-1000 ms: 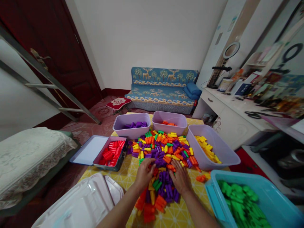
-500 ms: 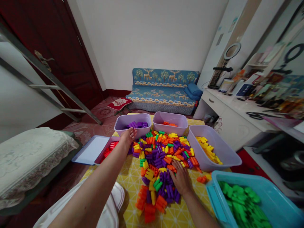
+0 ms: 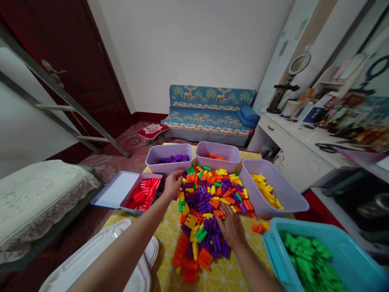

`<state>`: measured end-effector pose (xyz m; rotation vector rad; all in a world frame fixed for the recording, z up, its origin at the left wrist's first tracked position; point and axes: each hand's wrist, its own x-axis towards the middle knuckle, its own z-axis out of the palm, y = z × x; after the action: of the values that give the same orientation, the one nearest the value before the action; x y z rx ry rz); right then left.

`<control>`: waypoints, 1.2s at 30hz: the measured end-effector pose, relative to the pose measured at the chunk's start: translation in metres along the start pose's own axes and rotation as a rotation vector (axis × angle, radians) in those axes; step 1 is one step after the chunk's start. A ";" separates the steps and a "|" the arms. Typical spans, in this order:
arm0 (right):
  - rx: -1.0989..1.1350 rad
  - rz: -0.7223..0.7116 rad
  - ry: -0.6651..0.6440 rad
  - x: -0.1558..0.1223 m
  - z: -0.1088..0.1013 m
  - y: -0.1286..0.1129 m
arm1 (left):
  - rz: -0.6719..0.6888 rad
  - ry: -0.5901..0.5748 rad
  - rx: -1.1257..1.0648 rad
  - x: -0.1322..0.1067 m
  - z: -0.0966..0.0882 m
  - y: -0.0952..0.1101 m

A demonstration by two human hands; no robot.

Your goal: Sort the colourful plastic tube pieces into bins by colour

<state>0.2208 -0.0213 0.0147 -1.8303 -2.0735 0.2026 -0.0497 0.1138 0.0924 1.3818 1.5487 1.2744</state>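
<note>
A heap of short plastic tube pieces [image 3: 209, 198] in purple, orange, yellow and green covers a yellow patterned tablecloth [image 3: 226, 275]. My left hand [image 3: 172, 183] reaches to the heap's far left edge, just in front of the lilac bin of purple pieces [image 3: 158, 155] and beside the tin of red pieces [image 3: 142, 194]. Its fingers are curled, and what they hold is hidden. My right hand [image 3: 231, 230] lies flat on the near part of the heap, fingers spread over purple and orange pieces.
A lilac bin with a few orange pieces [image 3: 231, 161] stands at the back. A larger one with yellow pieces [image 3: 285, 198] is on the right, a blue tub of green pieces [image 3: 343, 253] at near right, and a white plastic lid [image 3: 100, 259] at near left. A bed stands left, a desk right.
My left hand left the middle of the heap, reached out to the bin of purple pieces, then drew back a little to the heap's left edge. My right hand stayed put.
</note>
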 end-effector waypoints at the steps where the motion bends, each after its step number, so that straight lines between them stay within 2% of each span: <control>1: -0.004 0.000 0.001 0.000 0.000 0.000 | 0.062 -0.036 0.064 -0.005 0.007 -0.001; 5: -0.020 -0.007 0.006 0.000 0.002 0.001 | 0.241 -0.187 0.301 -0.017 0.030 0.000; 8: -0.024 -0.008 0.006 0.000 0.004 0.002 | 0.282 -0.254 0.470 -0.021 0.040 0.002; 12: -0.017 -0.023 0.013 0.001 0.004 0.002 | 0.271 -0.279 0.633 -0.025 0.040 0.003; 16: -0.006 -0.035 0.028 0.001 0.003 0.002 | 0.265 -0.324 0.696 -0.030 0.036 0.007; 19: -0.003 -0.037 0.034 0.000 0.004 0.004 | 0.268 -0.405 0.694 -0.040 0.034 0.007; 22: 0.001 -0.037 0.035 0.000 0.005 0.005 | 0.296 -0.462 0.662 -0.059 0.032 0.002; 29: 0.005 -0.043 0.060 0.000 0.006 0.005 | 0.339 -0.327 0.567 -0.115 0.028 -0.021; 33: -0.004 -0.052 0.066 0.000 0.007 0.006 | 0.358 -0.321 0.489 -0.125 0.024 -0.023; 36: 0.006 -0.059 0.070 0.000 0.007 0.006 | 0.311 -0.299 0.302 -0.125 0.018 -0.016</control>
<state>0.2240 -0.0197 0.0061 -1.7445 -2.0736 0.1270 -0.0132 -0.0036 0.0586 1.9702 1.3934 0.9707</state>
